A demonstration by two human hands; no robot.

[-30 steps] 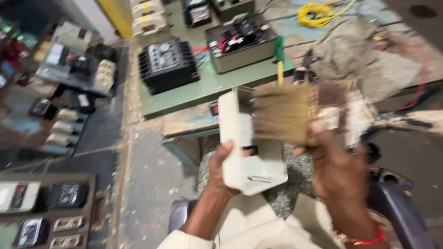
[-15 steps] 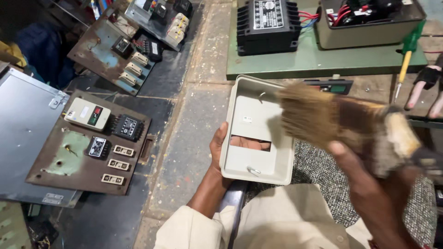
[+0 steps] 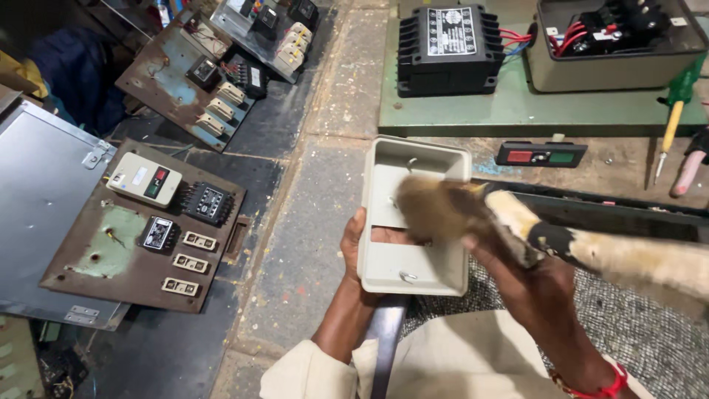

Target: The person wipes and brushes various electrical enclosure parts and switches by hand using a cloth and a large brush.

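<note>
My left hand [image 3: 355, 244] grips a pale grey plastic box cover [image 3: 391, 262] from behind, its hollow inside turned up toward me. A rectangular slot is cut through its middle. My right hand [image 3: 532, 284] holds a worn paintbrush [image 3: 517, 222] with a pale wooden handle. The brown bristles are blurred and lie across the inside of the cover, over its right half.
A green bench [image 3: 517, 111] ahead carries a black finned unit [image 3: 450, 48] with red wires and a grey box [image 3: 617, 44]. A red-and-green button strip [image 3: 540, 154] and a green-handled screwdriver [image 3: 676, 111] lie nearby. Rusty panels with switchgear [image 3: 148, 222] rest on the floor at left.
The view has dropped from the bench toward the floor. The cover now lies flatter with its inside up. The brush has swept down into the cover, bristles pointing left.
</note>
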